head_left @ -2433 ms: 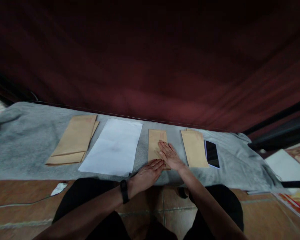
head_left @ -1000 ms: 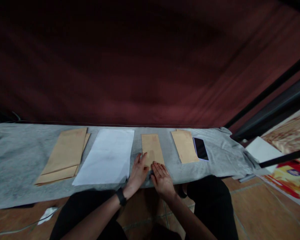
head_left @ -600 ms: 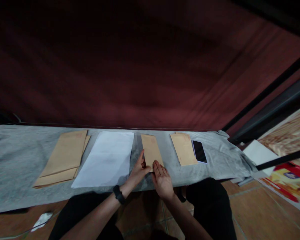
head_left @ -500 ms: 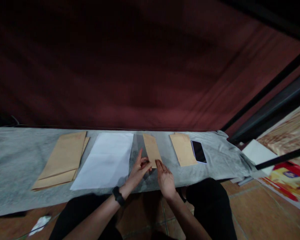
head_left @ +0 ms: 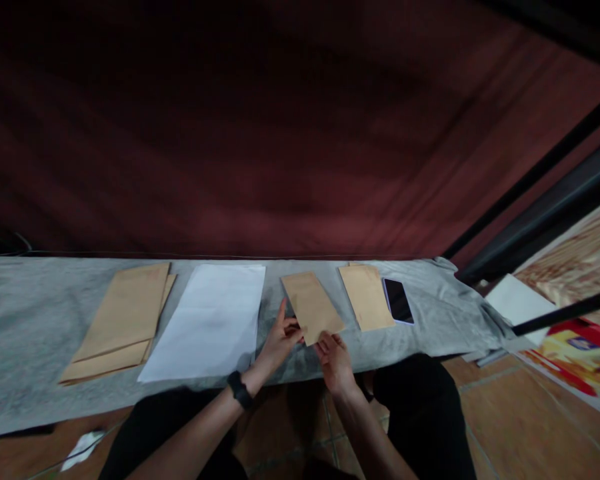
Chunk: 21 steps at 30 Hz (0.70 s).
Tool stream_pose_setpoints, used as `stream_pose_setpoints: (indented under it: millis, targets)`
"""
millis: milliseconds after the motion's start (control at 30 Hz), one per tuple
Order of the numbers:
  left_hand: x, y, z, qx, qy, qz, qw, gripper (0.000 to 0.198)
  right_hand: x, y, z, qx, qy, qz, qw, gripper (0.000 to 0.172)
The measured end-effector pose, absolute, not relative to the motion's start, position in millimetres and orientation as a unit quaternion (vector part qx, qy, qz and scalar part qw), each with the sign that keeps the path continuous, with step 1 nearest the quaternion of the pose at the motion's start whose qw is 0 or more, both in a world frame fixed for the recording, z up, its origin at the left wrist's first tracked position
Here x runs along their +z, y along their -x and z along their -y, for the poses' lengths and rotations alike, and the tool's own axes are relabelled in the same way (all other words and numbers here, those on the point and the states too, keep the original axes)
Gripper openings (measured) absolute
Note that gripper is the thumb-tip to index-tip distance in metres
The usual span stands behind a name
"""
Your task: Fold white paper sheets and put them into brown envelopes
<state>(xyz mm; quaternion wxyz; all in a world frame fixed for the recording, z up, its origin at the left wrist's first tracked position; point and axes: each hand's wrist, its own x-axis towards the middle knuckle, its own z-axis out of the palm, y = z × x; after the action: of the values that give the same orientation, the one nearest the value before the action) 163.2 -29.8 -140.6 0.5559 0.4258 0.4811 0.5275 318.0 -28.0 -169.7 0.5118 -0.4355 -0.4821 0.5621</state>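
Observation:
A brown paper envelope (head_left: 313,303) is tilted between my hands, its near end toward me. My left hand (head_left: 281,337) pinches its near left corner, the index finger pointing away from me. On the near edge, my right hand (head_left: 334,357) grips the envelope between thumb and fingers. A stack of white paper sheets (head_left: 207,323) lies just left of my left hand. Off to the right, more brown envelopes (head_left: 367,299) lie overlapping, beside a dark-screened phone (head_left: 399,301).
Larger brown envelopes (head_left: 123,313) are piled at the left on the grey cloth (head_left: 20,333). A dark red curtain (head_left: 280,167) hangs behind. Black bars (head_left: 535,183) slant at the right, near a red and yellow box (head_left: 580,360). White tissue (head_left: 83,448) lies on the tiled floor.
The envelope between my hands has turned and now shows a wider face, with its near end shifted right. My right hand has gone from pressing on it to gripping its near edge.

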Motion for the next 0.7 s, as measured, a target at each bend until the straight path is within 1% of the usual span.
stream_pose_setpoints:
  millis: [67, 100, 167, 233, 267, 300, 400, 467, 500, 600, 700]
  targets:
    - [-146, -160, 26, 0.524, -0.425, -0.495, 0.547, 0.098, -168, -319, 32, 0.615, 0.45, 0.41, 0.501, 0.024]
    - [-149, -158, 24, 0.517, -0.428, -0.506, 0.542, 0.095, -165, -321, 33, 0.643, 0.46, 0.377, 0.482, 0.027]
    - [-152, -153, 21, 0.493, -0.443, -0.53, 0.53, 0.09, -158, -329, 35, 0.675, 0.489, 0.383, 0.399, 0.035]
    - [-155, -149, 18, 0.466, -0.471, -0.55, 0.509, 0.085, -149, -338, 37, 0.643, 0.529, 0.457, 0.311, 0.044]
    - [-156, -148, 17, 0.454, -0.488, -0.563, 0.488, 0.082, -146, -342, 37, 0.608, 0.545, 0.501, 0.286, 0.046]
    - [-157, -147, 17, 0.443, -0.506, -0.579, 0.461, 0.079, -142, -346, 38, 0.557, 0.555, 0.55, 0.282, 0.046]
    - [-158, -149, 18, 0.415, -0.551, -0.624, 0.366, 0.069, -137, -352, 40, 0.345, 0.518, 0.717, 0.315, 0.04]
    - [-159, -150, 21, 0.404, -0.573, -0.637, 0.32, 0.064, -140, -353, 41, 0.19, 0.456, 0.822, 0.284, 0.042]
    - [-159, -151, 22, 0.398, -0.583, -0.64, 0.303, 0.063, -143, -352, 42, 0.138, 0.431, 0.854, 0.255, 0.045]
    - [-156, -152, 28, 0.37, -0.618, -0.646, 0.253, 0.061, -152, -352, 43, 0.055, 0.401, 0.895, 0.186, 0.052]
    - [-151, -153, 31, 0.323, -0.659, -0.656, 0.178, 0.054, -159, -352, 43, 0.035, 0.4, 0.899, 0.176, 0.054]
